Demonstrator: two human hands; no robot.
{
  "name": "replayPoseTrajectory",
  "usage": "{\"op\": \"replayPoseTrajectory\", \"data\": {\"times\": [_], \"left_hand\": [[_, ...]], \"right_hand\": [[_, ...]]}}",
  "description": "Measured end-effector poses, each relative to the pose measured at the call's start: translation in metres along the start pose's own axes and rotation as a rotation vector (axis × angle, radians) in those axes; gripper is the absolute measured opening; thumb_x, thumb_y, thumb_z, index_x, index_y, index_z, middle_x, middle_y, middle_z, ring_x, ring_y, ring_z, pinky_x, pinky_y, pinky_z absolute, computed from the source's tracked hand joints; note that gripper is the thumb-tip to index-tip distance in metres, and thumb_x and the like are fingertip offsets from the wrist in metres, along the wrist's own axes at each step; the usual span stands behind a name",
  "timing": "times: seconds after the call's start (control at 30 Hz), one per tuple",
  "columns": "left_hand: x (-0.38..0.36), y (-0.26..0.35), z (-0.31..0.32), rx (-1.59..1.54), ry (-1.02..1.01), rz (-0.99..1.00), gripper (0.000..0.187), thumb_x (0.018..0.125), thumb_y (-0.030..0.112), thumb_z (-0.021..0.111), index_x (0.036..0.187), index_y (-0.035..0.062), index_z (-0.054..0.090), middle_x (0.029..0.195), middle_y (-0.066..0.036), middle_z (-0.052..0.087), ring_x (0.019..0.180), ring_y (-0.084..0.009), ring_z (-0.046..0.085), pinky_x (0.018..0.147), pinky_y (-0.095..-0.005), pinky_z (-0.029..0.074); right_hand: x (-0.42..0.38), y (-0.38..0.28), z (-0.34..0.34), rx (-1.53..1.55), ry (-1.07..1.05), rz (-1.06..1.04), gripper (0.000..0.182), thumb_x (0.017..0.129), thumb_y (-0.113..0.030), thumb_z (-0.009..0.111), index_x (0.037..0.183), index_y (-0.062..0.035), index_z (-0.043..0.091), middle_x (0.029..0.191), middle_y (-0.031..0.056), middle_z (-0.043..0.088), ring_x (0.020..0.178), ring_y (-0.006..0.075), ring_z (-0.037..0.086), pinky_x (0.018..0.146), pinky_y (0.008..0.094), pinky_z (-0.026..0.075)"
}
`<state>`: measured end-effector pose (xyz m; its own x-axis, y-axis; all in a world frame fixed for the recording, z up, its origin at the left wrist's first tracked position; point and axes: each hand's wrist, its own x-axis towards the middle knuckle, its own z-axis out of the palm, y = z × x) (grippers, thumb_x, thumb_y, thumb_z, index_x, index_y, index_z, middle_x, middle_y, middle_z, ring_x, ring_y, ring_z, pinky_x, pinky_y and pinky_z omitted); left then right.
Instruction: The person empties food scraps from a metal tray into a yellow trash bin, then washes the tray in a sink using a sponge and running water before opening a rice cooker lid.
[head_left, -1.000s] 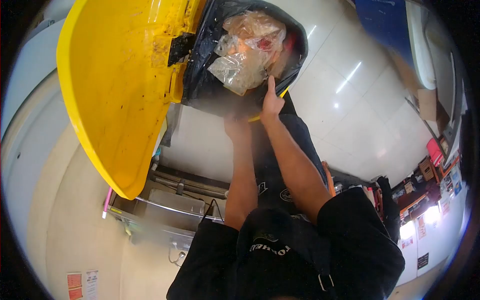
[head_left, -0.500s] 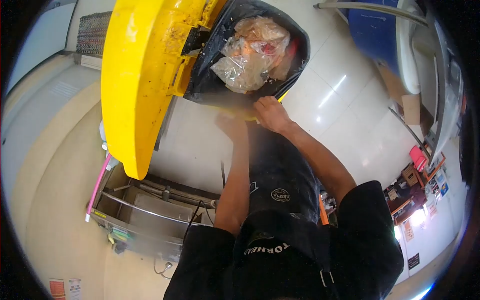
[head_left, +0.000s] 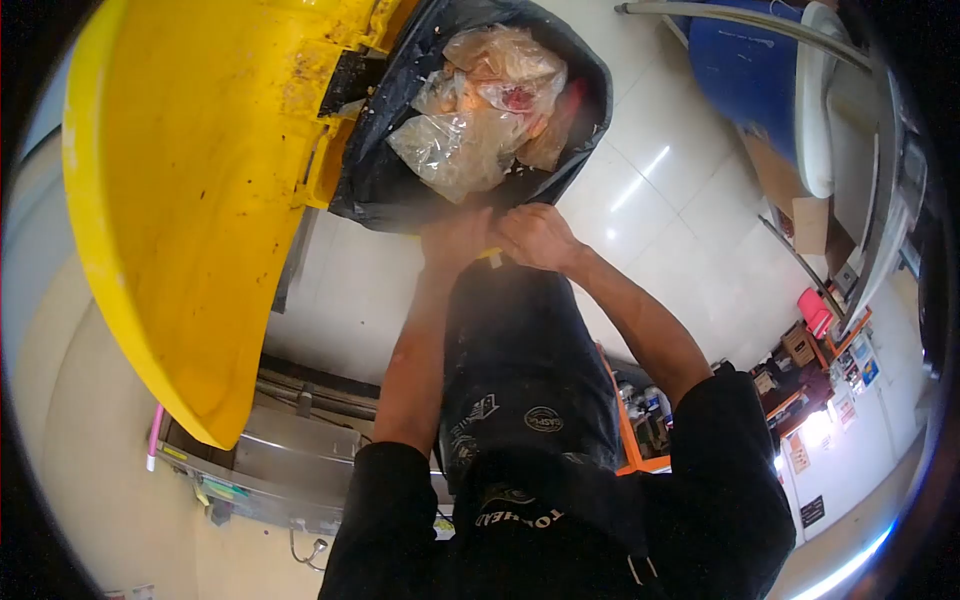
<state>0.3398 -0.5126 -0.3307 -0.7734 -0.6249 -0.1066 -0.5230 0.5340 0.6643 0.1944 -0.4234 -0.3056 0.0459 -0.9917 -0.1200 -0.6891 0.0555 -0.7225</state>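
both hands, left hand and right hand, are gripping the near rim of the black plastic bin liner; the next move probably needs a steady upward pull.

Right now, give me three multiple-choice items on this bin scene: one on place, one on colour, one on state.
1. Where are both hands?
A. At the near rim of the black bin bag
B. On the blue drum
C. On the steel sink

2. What colour is the bin lid?
A. Green
B. Yellow
C. Red

3. How does the lid stand?
A. Shut
B. Taken off, on the floor
C. Swung open

Answers:
1 A: the left hand and right hand meet at the edge of the black bin bag.
2 B: the bin lid is yellow.
3 C: clear plastic bags show inside.
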Motion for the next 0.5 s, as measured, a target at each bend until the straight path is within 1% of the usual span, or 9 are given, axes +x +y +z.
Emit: {"op": "replayPoseTrajectory", "data": {"times": [0.03, 0.07, 0.17, 0.27, 0.37, 0.47, 0.5], "left_hand": [[0.003, 0.000, 0.001, 0.066, -0.021, 0.036, 0.033, 0.082, 0.018, 0.059, 0.052, 0.0065, 0.052, 0.048, -0.010, 0.053, 0.039, -0.0259, 0.053, 0.038, -0.0354, 0.039], [0.001, -0.008, 0.010, 0.083, -0.024, 0.013, 0.034, 0.082, 0.019, 0.058, 0.051, 0.0078, 0.053, 0.046, -0.009, 0.053, 0.038, -0.0261, 0.053, 0.037, -0.0363, 0.040], [0.003, -0.016, 0.018, 0.168, -0.016, 0.041, 0.036, 0.083, 0.020, 0.057, 0.049, 0.0079, 0.053, 0.045, -0.010, 0.053, 0.037, -0.0269, 0.052, 0.036, -0.0373, 0.041], [0.001, -0.023, 0.026, 0.205, -0.075, -0.022, 0.040, 0.084, 0.022, 0.055, 0.047, 0.0078, 0.053, 0.044, -0.011, 0.052, 0.036, -0.0281, 0.052, 0.037, -0.0388, 0.042], [0.007, -0.026, 0.028, 0.208, -0.070, 0.031, 0.042, 0.084, 0.023, 0.053, 0.046, 0.0072, 0.053, 0.044, -0.012, 0.052, 0.036, -0.0292, 0.052, 0.037, -0.0398, 0.043], [0.002, -0.034, 0.035, 0.306, -0.208, -0.043, 0.042, 0.085, 0.025, 0.052, 0.047, 0.0066, 0.055, 0.045, -0.013, 0.053, 0.038, -0.0305, 0.053, 0.039, -0.0416, 0.044], [0.003, -0.036, 0.037, 0.317, -0.227, -0.062, 0.042, 0.085, 0.025, 0.052, 0.048, 0.0064, 0.055, 0.046, -0.014, 0.053, 0.039, -0.0308, 0.054, 0.040, -0.0418, 0.044]], "right_hand": [[-0.002, 0.004, 0.001, 0.031, -0.015, 0.030, 0.024, 0.079, -0.022, 0.060, 0.062, -0.0073, 0.052, 0.062, 0.0078, 0.053, 0.061, 0.0248, 0.057, 0.054, 0.0350, 0.044], [-0.005, 0.009, 0.006, -0.022, 0.000, -0.028, 0.028, 0.083, -0.024, 0.057, 0.061, -0.0077, 0.053, 0.057, 0.0073, 0.054, 0.051, 0.0244, 0.057, 0.046, 0.0362, 0.043], [-0.009, 0.017, 0.016, -0.027, -0.121, 0.049, 0.029, 0.085, -0.026, 0.054, 0.062, -0.0084, 0.054, 0.057, 0.0073, 0.056, 0.049, 0.0250, 0.056, 0.047, 0.0364, 0.045], [-0.021, 0.021, 0.019, -0.035, -0.126, 0.081, 0.029, 0.085, -0.026, 0.053, 0.063, -0.0082, 0.055, 0.057, 0.0081, 0.058, 0.047, 0.0250, 0.057, 0.045, 0.0364, 0.044], [-0.027, 0.027, 0.024, -0.011, -0.124, 0.117, 0.030, 0.086, -0.026, 0.053, 0.062, -0.0076, 0.055, 0.056, 0.0084, 0.059, 0.047, 0.0249, 0.058, 0.044, 0.0367, 0.044], [-0.031, 0.025, 0.013, 0.025, -0.079, 0.113, 0.030, 0.085, -0.024, 0.054, 0.060, -0.0073, 0.055, 0.054, 0.0079, 0.058, 0.047, 0.0241, 0.058, 0.043, 0.0360, 0.044], [-0.034, 0.026, 0.011, 0.008, -0.094, 0.122, 0.030, 0.085, -0.024, 0.055, 0.061, -0.0072, 0.054, 0.054, 0.0077, 0.057, 0.047, 0.0240, 0.058, 0.043, 0.0356, 0.044]]}}
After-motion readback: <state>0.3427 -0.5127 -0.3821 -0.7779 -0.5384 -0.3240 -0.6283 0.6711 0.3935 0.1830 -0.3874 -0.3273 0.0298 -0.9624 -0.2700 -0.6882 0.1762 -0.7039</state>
